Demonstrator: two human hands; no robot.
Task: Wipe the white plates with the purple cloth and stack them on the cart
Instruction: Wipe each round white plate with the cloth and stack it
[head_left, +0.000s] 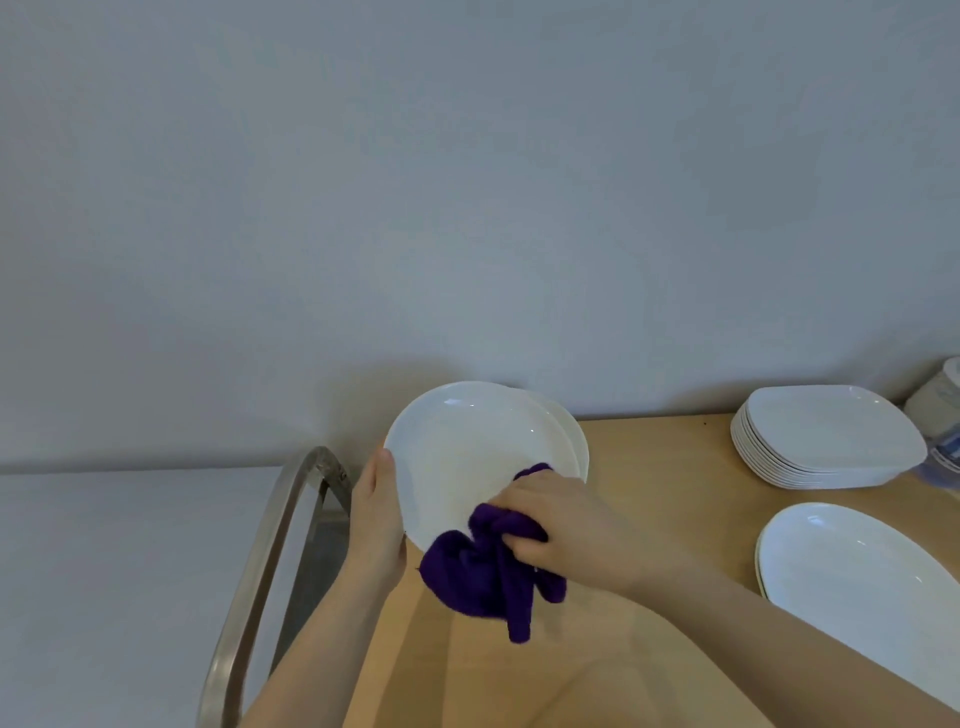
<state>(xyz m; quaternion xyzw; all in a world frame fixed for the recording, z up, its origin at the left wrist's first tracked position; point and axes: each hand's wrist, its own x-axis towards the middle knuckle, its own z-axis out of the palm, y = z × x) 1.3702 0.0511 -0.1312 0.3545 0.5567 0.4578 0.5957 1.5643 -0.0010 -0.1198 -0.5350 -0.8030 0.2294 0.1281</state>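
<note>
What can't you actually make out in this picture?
- Head view: the cart; only a metal handle shows, the left arm and frame edge hide the rest.
- The plate behind the held plate is mostly covered.
- The right hand hides the purple cloth beneath it.
- The object at the right edge is cut off and blurred.

Both forearms are bare from the lower edge of the picture up to the wrists, with no sleeve, cuff or glove on either. The left hand (376, 525) wears no ring, watch or band that can be seen, and its thumbnail is short and unpainted. The right hand (558, 525) is likewise bare, with nothing on the wrist behind it; its fingernails are turned away from the camera and cannot be made out.
</note>
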